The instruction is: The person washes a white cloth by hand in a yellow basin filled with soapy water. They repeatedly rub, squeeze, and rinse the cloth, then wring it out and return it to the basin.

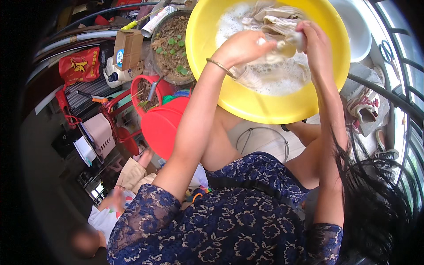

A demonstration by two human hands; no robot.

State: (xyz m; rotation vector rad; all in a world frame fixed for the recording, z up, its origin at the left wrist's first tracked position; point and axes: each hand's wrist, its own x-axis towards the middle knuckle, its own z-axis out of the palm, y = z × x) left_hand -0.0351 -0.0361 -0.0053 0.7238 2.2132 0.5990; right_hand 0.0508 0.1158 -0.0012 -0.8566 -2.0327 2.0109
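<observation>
A large yellow plastic basin holds foamy, soapy water with pale wet fabric in it. Over the water, my left hand and my right hand grip a light-coloured wet cloth, stretched between them and blurred. More of the beige cloth lies bunched in the foam just beyond the hands. A bangle circles my left wrist. My fingers partly hide the gripped ends of the cloth.
At left are a red plastic stool, a soil-filled planter, a cardboard box and a red bag. A white basin and sneakers stand right, beside metal railings. Another person is at lower left.
</observation>
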